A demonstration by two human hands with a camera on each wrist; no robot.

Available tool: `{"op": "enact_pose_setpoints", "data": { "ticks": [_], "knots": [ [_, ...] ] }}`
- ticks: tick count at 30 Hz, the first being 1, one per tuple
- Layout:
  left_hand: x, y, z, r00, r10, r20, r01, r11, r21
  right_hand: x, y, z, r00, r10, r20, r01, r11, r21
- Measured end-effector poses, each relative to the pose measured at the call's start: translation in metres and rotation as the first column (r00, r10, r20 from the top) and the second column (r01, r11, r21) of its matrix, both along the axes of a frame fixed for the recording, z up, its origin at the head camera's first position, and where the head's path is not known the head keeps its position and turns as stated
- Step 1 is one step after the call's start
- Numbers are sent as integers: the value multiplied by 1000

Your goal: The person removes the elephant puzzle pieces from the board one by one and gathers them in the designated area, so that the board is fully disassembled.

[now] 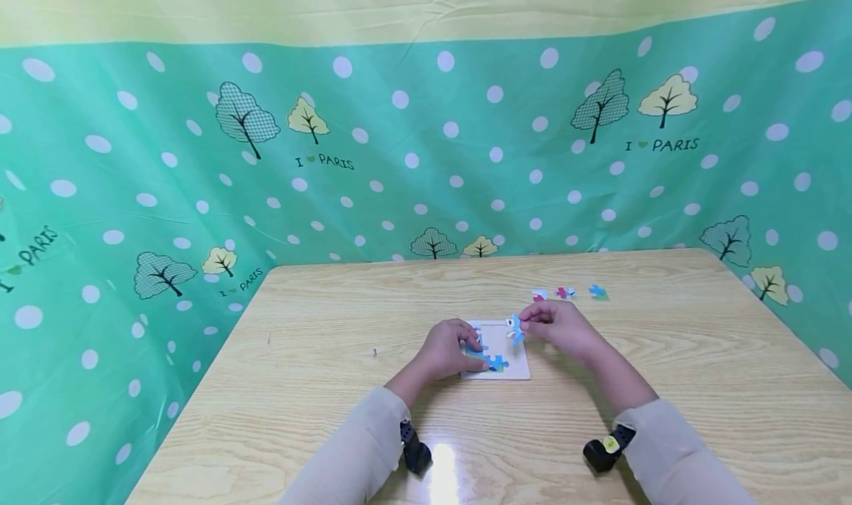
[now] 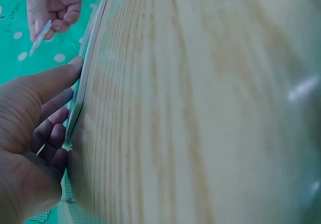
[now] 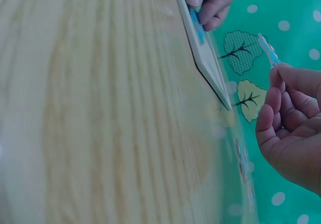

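A white puzzle board [image 1: 518,370] lies on the table, with a few blue and green pieces [image 1: 496,362] along its left and near sides. My left hand [image 1: 446,351] rests on the board's left part, thumb and fingers spread over the pieces there and partly hiding them. In the left wrist view its thumb [image 2: 60,78] touches the board. Above the board's far right corner, my right hand [image 1: 560,326] pinches a blue and white puzzle piece [image 1: 515,330] between thumb and fingertips. The right wrist view shows that piece [image 3: 268,49] tilted and clear of the board.
Behind the right hand lie loose puzzle pieces: a pink and white one [image 1: 539,295], a crimson one [image 1: 564,293] and a blue and green one [image 1: 598,292]. A tiny dark mark [image 1: 375,353] shows on the wooden table [image 1: 319,387]. A green dotted curtain [image 1: 373,157] hangs behind.
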State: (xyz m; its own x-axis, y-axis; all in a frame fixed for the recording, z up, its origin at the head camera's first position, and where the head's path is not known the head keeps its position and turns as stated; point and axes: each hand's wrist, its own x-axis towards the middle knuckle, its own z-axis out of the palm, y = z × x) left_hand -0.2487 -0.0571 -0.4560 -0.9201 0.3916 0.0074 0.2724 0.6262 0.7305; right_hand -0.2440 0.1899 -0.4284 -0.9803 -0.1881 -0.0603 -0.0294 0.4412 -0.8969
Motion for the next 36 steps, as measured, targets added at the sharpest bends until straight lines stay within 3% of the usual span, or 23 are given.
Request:
{"op": "enact_pose_setpoints", "data": {
  "ticks": [36],
  "knots": [
    [0, -2, -1, 999, -28, -35, 28, 1000, 14, 13, 58, 2, 993, -117, -15, 115, 988, -99]
  ]
}}
